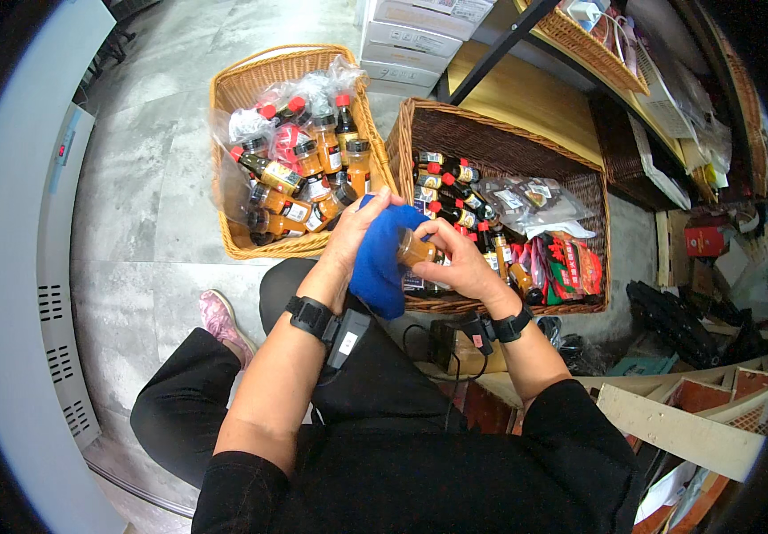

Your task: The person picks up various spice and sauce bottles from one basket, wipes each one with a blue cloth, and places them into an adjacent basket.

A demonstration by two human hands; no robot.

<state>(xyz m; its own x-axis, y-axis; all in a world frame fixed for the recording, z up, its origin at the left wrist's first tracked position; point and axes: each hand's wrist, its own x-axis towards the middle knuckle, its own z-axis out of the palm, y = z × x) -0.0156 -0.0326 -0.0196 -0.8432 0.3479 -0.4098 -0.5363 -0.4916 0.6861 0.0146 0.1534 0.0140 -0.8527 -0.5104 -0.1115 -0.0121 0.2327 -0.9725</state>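
My left hand (348, 233) is closed on a blue cloth (379, 267), which hangs down over its palm. My right hand (457, 260) grips a small jar of orange-brown seasoning (416, 250), its one end pressed against the cloth. Both hands are above the gap between two wicker baskets. The light wicker basket (231, 238) on the left holds several similar orange jars and dark sauce bottles (272, 173) with red caps, partly in clear plastic. In the brown wicker basket (500, 119) on the right lie dark bottles, clear bags and red packets (577, 265).
White boxes (411, 40) are stacked behind the baskets. A shelf (526, 82) with another basket (611, 49) stands at the far right. A tall white appliance (37, 294) borders the left side. Wooden boards (682, 431) and black bags (679, 322) lie at the right.
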